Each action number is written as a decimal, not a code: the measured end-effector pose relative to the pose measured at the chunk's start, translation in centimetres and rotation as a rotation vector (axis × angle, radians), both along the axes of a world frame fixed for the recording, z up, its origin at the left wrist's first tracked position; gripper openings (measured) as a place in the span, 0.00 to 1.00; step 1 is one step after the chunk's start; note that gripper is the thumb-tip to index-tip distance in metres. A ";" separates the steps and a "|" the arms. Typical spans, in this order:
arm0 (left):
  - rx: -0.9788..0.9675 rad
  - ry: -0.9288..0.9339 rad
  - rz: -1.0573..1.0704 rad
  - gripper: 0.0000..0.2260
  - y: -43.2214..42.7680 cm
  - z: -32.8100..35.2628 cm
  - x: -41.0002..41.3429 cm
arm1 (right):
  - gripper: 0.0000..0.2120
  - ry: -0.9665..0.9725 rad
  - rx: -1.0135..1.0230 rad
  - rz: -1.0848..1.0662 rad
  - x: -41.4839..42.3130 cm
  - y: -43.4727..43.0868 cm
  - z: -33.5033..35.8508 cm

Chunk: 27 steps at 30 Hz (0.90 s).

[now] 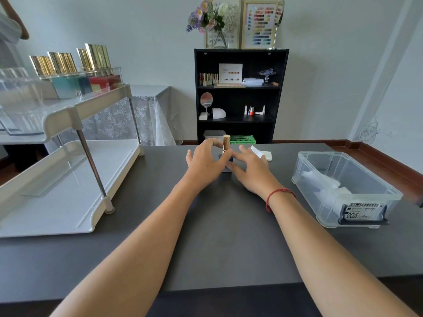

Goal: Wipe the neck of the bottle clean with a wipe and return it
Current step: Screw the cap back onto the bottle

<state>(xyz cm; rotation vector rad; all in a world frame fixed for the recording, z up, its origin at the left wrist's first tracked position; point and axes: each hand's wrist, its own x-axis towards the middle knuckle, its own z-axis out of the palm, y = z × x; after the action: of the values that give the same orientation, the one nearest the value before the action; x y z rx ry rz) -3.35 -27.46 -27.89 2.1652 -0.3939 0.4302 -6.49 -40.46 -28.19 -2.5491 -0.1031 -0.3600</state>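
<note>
My left hand (203, 162) and right hand (249, 170) flank the gold-capped bottle (226, 145) standing upright mid-table (229, 236), fingers spread apart; whether either touches its dark base I cannot quite tell. A white wipe (263, 153) lies just beyond my right fingertips.

clear plastic bin (320, 179) | front label (362, 211) | reads "OCUS" | remaining print too small to read
</note>
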 end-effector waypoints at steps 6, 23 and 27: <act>0.002 -0.008 -0.094 0.10 -0.1 0.1 -0.1 | 0.19 -0.003 -0.003 -0.006 0.2 0.0 -0.1; -0.013 -0.010 -0.050 0.07 0.0 -0.5 0.7 | 0.19 -0.003 0.007 -0.003 0.2 0.0 -0.2; 0.013 -0.015 -0.041 0.05 0.2 -0.9 1.3 | 0.19 -0.012 -0.001 0.003 0.2 0.1 -0.2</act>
<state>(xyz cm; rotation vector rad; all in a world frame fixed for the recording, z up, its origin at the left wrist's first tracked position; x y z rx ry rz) -2.10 -27.29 -28.81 2.1639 -0.4497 0.4225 -6.27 -40.40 -28.36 -2.5476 -0.1109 -0.3740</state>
